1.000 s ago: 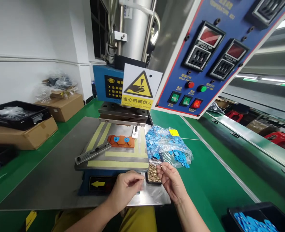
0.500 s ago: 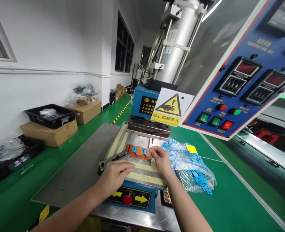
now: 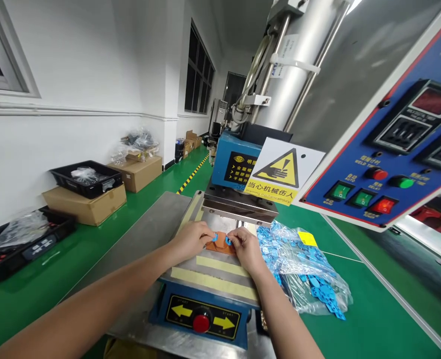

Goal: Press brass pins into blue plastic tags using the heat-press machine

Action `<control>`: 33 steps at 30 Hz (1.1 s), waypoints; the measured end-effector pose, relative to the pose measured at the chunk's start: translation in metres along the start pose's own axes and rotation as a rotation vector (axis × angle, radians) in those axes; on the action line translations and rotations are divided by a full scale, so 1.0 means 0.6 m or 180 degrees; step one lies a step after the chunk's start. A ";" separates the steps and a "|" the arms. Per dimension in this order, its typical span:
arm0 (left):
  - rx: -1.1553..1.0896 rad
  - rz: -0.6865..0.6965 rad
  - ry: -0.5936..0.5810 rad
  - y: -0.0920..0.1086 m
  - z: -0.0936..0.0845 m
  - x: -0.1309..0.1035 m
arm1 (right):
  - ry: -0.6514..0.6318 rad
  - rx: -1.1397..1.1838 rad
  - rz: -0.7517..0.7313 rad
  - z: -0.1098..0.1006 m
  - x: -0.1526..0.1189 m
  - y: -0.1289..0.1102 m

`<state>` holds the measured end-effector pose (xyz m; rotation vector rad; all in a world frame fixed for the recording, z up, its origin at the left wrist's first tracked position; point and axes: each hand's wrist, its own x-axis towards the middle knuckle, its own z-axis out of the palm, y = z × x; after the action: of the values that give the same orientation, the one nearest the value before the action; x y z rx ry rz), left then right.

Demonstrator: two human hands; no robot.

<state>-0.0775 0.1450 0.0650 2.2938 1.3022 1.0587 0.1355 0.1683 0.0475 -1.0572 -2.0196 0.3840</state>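
Note:
An orange block (image 3: 220,243) lies on the machine's plate with yellow tape strips (image 3: 220,265), below the metal press head (image 3: 238,204). Two small blue pieces (image 3: 228,241) sit on the block, one near each end. My left hand (image 3: 192,240) reaches over the block's left end, thumb and forefinger pinched at the left blue piece. At the right end, the fingers of my right hand (image 3: 244,245) are closed on the other blue piece. The fingertips partly cover both pieces.
A clear bag of blue parts (image 3: 310,274) lies right of the plate. A red button (image 3: 201,320) is at the machine's front. The control panel (image 3: 384,164) and warning sign (image 3: 282,169) hang at upper right. Bins and cartons (image 3: 87,204) stand on the floor at left.
My left hand has moved up and over to the block's left end. The grey metal bar formerly beside it is out of sight. The view has shifted, and my right hand stays at the right end.

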 end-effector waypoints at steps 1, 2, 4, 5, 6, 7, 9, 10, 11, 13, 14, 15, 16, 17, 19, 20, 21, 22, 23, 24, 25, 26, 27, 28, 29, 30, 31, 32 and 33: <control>0.0013 -0.0053 -0.0091 -0.002 0.003 0.004 | -0.0009 0.0027 -0.0006 0.000 0.000 0.001; 0.0014 -0.0120 -0.0194 -0.004 0.007 0.008 | -0.0018 0.0056 -0.0014 -0.001 -0.001 0.002; 0.0060 -0.0234 -0.0327 -0.009 0.013 0.014 | -0.0025 0.0115 -0.0038 -0.001 -0.003 0.004; 0.0103 -0.0267 -0.0348 -0.011 0.016 0.016 | -0.0018 0.0144 -0.0057 0.000 -0.005 0.006; 0.0142 -0.0278 -0.0358 -0.013 0.019 0.018 | -0.0002 0.0172 -0.0077 0.000 -0.006 0.007; 0.0172 -0.0271 -0.0358 -0.015 0.022 0.019 | 0.0016 0.0199 -0.0094 0.001 -0.008 0.009; 0.0203 -0.0234 -0.0326 -0.018 0.027 0.019 | 0.0059 0.0238 -0.0104 0.004 -0.011 0.014; 0.0208 -0.0223 -0.0305 -0.019 0.029 0.019 | 0.0077 0.0243 -0.0104 0.006 -0.012 0.016; 0.0212 -0.0219 -0.0289 -0.019 0.030 0.018 | 0.0092 0.0238 -0.0105 0.007 -0.014 0.017; 0.0246 -0.0213 -0.0275 -0.018 0.031 0.016 | 0.0115 0.0204 -0.0127 0.009 -0.016 0.019; 0.0272 -0.0208 -0.0277 -0.018 0.031 0.016 | 0.0129 0.0186 -0.0151 0.009 -0.018 0.020; 0.0297 -0.0204 -0.0285 -0.016 0.031 0.015 | 0.0146 0.0171 -0.0178 0.009 -0.019 0.020; 0.0314 -0.0205 -0.0294 -0.015 0.030 0.014 | 0.0163 0.0159 -0.0204 0.009 -0.020 0.019; 0.0324 -0.0215 -0.0303 -0.013 0.030 0.013 | 0.0182 0.0147 -0.0225 0.009 -0.021 0.019; 0.0330 -0.0241 -0.0303 -0.010 0.029 0.010 | 0.0223 0.0105 -0.0247 0.007 -0.023 0.018; 0.0339 -0.0246 -0.0295 -0.009 0.029 0.009 | 0.0243 0.0074 -0.0247 0.007 -0.024 0.019; 0.0356 -0.0240 -0.0286 -0.009 0.028 0.007 | 0.0256 0.0041 -0.0245 0.007 -0.025 0.019; 0.0385 -0.0230 -0.0278 -0.008 0.028 0.006 | 0.0268 0.0008 -0.0246 0.006 -0.026 0.019; 0.0422 -0.0220 -0.0268 -0.007 0.028 0.005 | 0.0272 -0.0023 -0.0250 0.006 -0.026 0.020; 0.0456 -0.0209 -0.0262 -0.007 0.027 0.004 | 0.0271 -0.0051 -0.0257 0.007 -0.027 0.021; 0.0483 -0.0199 -0.0256 -0.007 0.027 0.003 | 0.0269 -0.0076 -0.0267 0.007 -0.027 0.021; 0.0499 -0.0190 -0.0252 -0.007 0.026 0.002 | 0.0267 -0.0096 -0.0277 0.007 -0.027 0.022; 0.0505 -0.0179 -0.0244 -0.007 0.025 0.002 | 0.0264 -0.0112 -0.0285 0.007 -0.027 0.022; 0.0504 -0.0162 -0.0236 -0.008 0.025 0.001 | 0.0260 -0.0125 -0.0291 0.007 -0.027 0.021; 0.0509 -0.0140 -0.0226 -0.008 0.024 0.000 | 0.0252 -0.0136 -0.0295 0.006 -0.027 0.021; 0.0531 -0.0108 -0.0220 -0.008 0.024 -0.001 | 0.0243 -0.0147 -0.0296 0.006 -0.028 0.021; 0.0572 -0.0059 -0.0218 -0.008 0.024 -0.002 | 0.0232 -0.0156 -0.0294 0.005 -0.028 0.020; 0.0622 0.0006 -0.0218 -0.008 0.024 -0.004 | 0.0221 -0.0164 -0.0292 0.005 -0.028 0.020; 0.0673 0.0073 -0.0215 -0.009 0.025 -0.005 | 0.0215 -0.0169 -0.0291 0.004 -0.028 0.019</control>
<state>-0.0709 0.1466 0.0504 2.4789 1.4249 0.8789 0.1454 0.1620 0.0303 -0.9930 -2.0191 0.2449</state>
